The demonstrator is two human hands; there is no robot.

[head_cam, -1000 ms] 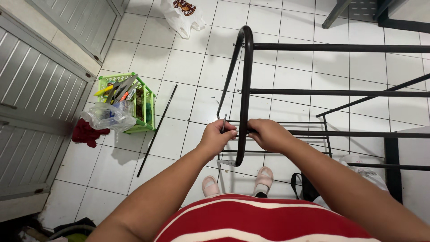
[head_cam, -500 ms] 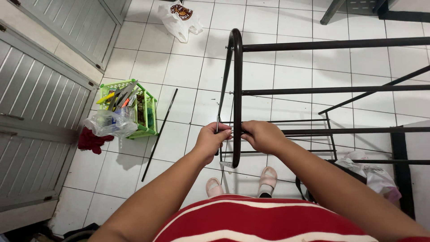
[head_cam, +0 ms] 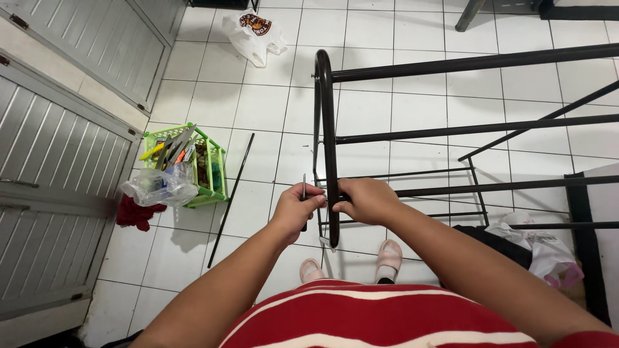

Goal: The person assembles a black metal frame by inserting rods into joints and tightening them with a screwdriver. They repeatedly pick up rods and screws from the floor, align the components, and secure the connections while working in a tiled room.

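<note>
A black metal tube frame point(head_cam: 327, 129) with several horizontal rails stands upright on the white tiled floor in front of me. My left hand point(head_cam: 293, 211) grips a thin dark tool point(head_cam: 304, 191), held upright just left of the frame's curved end post. My right hand point(head_cam: 365, 200) is closed around that post where a horizontal rail meets it. The two hands nearly touch at the post. What the tool's tip touches is hidden by my fingers.
A green plastic crate point(head_cam: 193, 164) full of tools and a clear plastic bag point(head_cam: 158, 187) sits at the left by grey shutter doors point(head_cam: 58, 129). A loose black rod point(head_cam: 231, 191) lies on the tiles. A white bag point(head_cam: 253, 35) lies far off; more bags point(head_cam: 545, 248) lie at the right.
The view has shifted slightly, with the frame sitting a little more to the left. Both hands stay at the same joint on the post; the tool in my left hand now shows above my fingers.
</note>
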